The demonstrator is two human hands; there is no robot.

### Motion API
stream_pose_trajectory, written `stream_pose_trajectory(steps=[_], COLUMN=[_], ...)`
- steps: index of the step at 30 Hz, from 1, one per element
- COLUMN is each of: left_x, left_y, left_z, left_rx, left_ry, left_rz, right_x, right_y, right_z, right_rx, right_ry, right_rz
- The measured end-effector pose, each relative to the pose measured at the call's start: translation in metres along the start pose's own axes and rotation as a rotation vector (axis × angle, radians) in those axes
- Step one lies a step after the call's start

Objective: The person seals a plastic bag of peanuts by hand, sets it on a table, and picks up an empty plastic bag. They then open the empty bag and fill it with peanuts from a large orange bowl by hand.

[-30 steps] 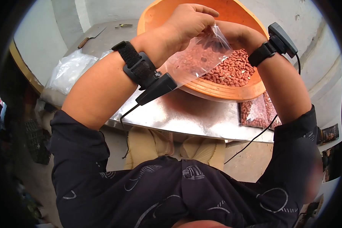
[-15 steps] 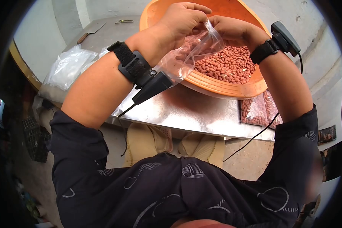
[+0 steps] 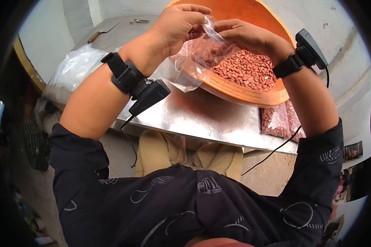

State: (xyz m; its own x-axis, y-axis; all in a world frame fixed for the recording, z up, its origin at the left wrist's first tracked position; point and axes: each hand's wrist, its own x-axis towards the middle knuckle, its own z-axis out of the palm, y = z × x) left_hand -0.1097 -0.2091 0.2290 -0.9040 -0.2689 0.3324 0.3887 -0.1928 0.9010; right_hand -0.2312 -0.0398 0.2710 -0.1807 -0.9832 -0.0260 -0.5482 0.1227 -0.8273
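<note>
The left hand (image 3: 175,24) and right hand (image 3: 245,35) each pinch the top of the clear bag (image 3: 189,66). They have lifted it higher, over the near left edge of the orange bowl (image 3: 251,96) of peanuts (image 3: 247,70), maybe to open it.

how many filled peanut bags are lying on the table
2, side by side at the table edge under the orange bowl rim: one bag, another beside it. Others may hide beneath.
</note>
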Motion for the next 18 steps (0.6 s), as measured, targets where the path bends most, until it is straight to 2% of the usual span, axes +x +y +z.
stream_pose_trajectory(steps=[2, 5, 8, 9, 12, 16, 17, 18], left_x=[-0.001, -0.004, -0.007, -0.011, -0.031, -0.066, -0.082, -0.093], left_y=[0.002, 0.005, 0.012, 0.016, 0.035, 0.076, 0.087, 0.094], left_z=[0.000, -0.004, -0.015, -0.017, -0.026, -0.040, -0.036, -0.040], left_rx=[-0.003, -0.012, -0.051, -0.069, -0.062, 0.033, 0.074, 0.138], left_ry=[0.028, 0.028, 0.003, -0.006, 0.052, 0.088, 0.095, 0.083], left_rz=[0.006, 0.037, 0.064, 0.071, 0.119, 0.159, 0.177, 0.176], right_x=[0.004, -0.004, -0.011, -0.012, -0.014, -0.021, -0.024, -0.020], right_y=[0.002, -0.014, -0.024, -0.021, -0.025, -0.054, -0.069, -0.065], right_z=[-0.003, -0.003, -0.010, -0.005, -0.005, 0.029, 0.039, 0.047], right_rx=[-0.056, 0.106, -0.219, -0.369, -0.755, -0.771, -0.897, -0.782], right_ry=[-0.002, 0.049, 0.026, 0.103, 0.081, 0.175, 0.151, 0.139], right_rz=[-0.041, -0.077, -0.147, -0.235, -0.288, -0.511, -0.613, -0.590])
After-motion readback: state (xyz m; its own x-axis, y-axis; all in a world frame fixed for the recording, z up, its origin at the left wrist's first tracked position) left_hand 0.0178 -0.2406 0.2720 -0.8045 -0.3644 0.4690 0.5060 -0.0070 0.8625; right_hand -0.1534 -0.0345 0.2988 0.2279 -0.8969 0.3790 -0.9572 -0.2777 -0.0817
